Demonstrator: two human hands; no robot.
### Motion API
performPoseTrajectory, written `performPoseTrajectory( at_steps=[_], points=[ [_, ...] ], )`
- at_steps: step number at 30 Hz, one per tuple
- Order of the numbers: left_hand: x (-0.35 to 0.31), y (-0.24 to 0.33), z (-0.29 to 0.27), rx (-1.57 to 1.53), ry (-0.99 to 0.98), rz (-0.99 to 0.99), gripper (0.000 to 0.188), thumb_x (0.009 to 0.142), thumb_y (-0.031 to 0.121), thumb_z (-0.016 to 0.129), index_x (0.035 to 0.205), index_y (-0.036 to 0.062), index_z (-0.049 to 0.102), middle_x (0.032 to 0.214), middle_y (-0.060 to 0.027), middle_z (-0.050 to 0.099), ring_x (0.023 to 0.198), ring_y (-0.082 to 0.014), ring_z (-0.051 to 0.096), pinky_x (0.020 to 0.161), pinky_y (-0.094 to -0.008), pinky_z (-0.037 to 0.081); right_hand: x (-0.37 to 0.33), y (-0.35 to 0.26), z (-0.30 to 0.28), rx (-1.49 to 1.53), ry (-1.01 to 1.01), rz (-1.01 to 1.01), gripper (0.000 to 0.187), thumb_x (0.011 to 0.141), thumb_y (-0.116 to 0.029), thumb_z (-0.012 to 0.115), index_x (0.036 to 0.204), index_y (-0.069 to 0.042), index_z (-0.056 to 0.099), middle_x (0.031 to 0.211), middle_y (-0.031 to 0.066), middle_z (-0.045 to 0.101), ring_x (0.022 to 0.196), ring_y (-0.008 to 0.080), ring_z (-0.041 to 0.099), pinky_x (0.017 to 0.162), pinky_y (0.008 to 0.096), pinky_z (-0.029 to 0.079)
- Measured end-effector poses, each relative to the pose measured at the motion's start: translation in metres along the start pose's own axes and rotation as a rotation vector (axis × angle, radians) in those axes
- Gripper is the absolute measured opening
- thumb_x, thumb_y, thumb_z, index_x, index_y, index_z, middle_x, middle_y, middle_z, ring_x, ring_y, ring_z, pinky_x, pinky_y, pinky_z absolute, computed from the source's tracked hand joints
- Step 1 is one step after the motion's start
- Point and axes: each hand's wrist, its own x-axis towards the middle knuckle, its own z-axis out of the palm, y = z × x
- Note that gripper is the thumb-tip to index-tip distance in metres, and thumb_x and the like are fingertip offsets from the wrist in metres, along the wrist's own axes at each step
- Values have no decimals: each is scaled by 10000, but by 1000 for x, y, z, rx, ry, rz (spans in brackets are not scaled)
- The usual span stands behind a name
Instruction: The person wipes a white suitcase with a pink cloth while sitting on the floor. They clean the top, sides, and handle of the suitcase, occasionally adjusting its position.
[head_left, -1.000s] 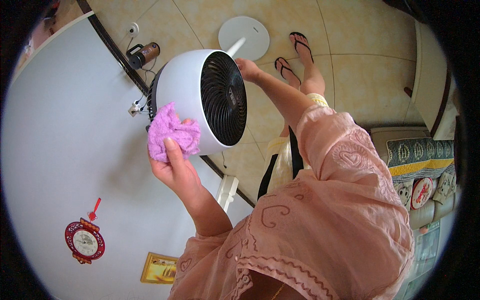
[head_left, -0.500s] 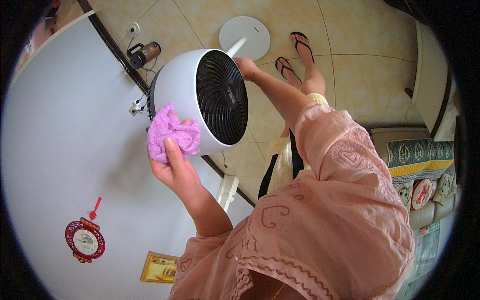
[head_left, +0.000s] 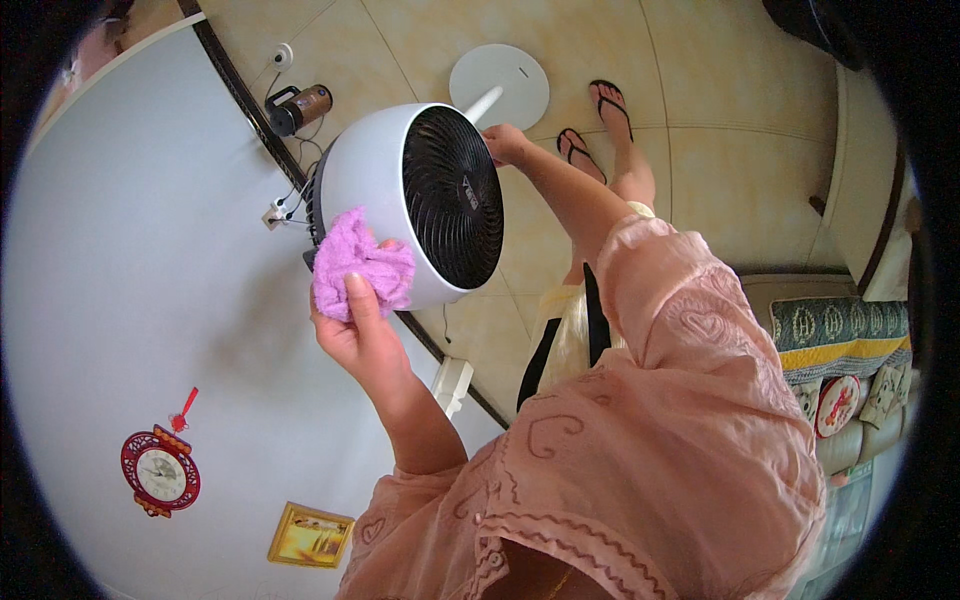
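A white pedestal fan (head_left: 370,165) with a round head and a black spiral grille (head_left: 453,200) is in front of me. Its thin pole (head_left: 484,104) runs to a round white base (head_left: 520,85) on the floor. My left hand (head_left: 360,325) grips a crumpled purple cloth (head_left: 362,258), which lies against the white housing on the near left side. The thumb shows on top of the cloth, and most of the other fingers are hidden under it. At the far edge of the fan head, beside the pole, my right hand (head_left: 507,146) is closed on the fan, its fingertips partly hidden.
A brown kettle (head_left: 308,105) stands on the tiled floor (head_left: 740,80) by the wall. Plugs and cords sit in a wall socket (head_left: 273,214). A red-framed clock (head_left: 161,473) and a gold-framed picture (head_left: 309,534) hang on the wall. A sofa (head_left: 845,448) is at the right.
The whole view has shifted slightly, with the fan and floor things a little further right and lower. Both hands keep nearly the same places on the fan.
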Motion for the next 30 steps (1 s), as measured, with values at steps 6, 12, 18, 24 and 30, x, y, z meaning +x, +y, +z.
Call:
performPoseTrajectory(
  at_steps=[6,12,18,24,30],
  points=[
    [-12,17,-9,-168,62,-42,265,931,89,506,1149,-62,500,1088,-166,591,915,-231,628,834,-364,502,-94,-50,-41,363,653,-531,285,935,-244,495,1021,-10,633,876,109,680,756,174,653,683,295,506],
    [-10,-1,0,-372,-139,-10,576,959,415,400,1334,-22,366,1314,-128,446,1181,-220,453,999,-377,348,-270,-158,-16,281,49,-971,431,952,-255,484,1335,-66,426,1263,108,502,1102,184,500,935,338,419],
    [0,5,-15,-598,-424,51,835,914,631,254,1445,-4,144,1501,-136,188,1370,-231,208,1103,-350,150,-275,-197,31,298,-69,-748,249,928,-82,469,1157,-31,554,944,108,672,741,144,649,610,267,530],
    [-23,-73,-32,639,-142,226,1022,748,521,646,1441,4,101,1505,-202,84,1385,-390,74,1027,-639,104,-237,-175,20,-868,152,-1315,369,898,-114,464,1265,-115,499,1281,85,505,1189,253,470,1028,431,348],
    [-27,-119,-13,815,-29,249,1218,627,554,742,1450,27,16,1502,-233,-2,1382,-434,12,993,-705,118,-199,-187,35,-1096,488,-1159,356,908,-200,437,1258,-198,502,1288,74,499,1202,254,459,1021,426,348]
  ],
)
